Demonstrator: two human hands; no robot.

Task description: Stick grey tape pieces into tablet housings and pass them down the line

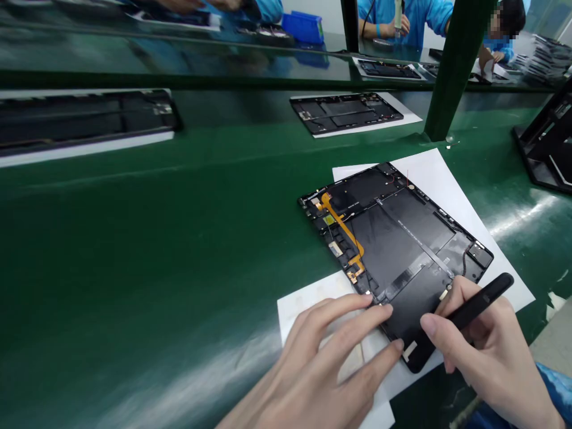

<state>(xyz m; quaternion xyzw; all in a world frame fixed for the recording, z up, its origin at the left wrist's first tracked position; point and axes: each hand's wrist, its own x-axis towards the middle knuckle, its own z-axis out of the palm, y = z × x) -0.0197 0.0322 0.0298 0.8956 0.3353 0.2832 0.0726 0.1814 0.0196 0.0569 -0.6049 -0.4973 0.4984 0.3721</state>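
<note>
An opened black tablet housing (393, 250) lies tilted on white paper sheets (465, 202), with an orange flex cable (344, 229) across its left part. My left hand (322, 357) is spread, its fingertips resting on the tablet's near edge. My right hand (487, 351) grips a black pen-shaped tool (485, 301), its tip hidden by my fingers close to the tablet's near corner. Thin metallic strips and small connectors lie across the black inner surface.
The green bench (134, 250) holds further open tablets on white sheets at the left and far middle. A green post (456, 71) and black stand (545, 143) stand at right. Beyond a glossy shelf, a co-worker in blue (411, 18) works near a blue bin (304, 28).
</note>
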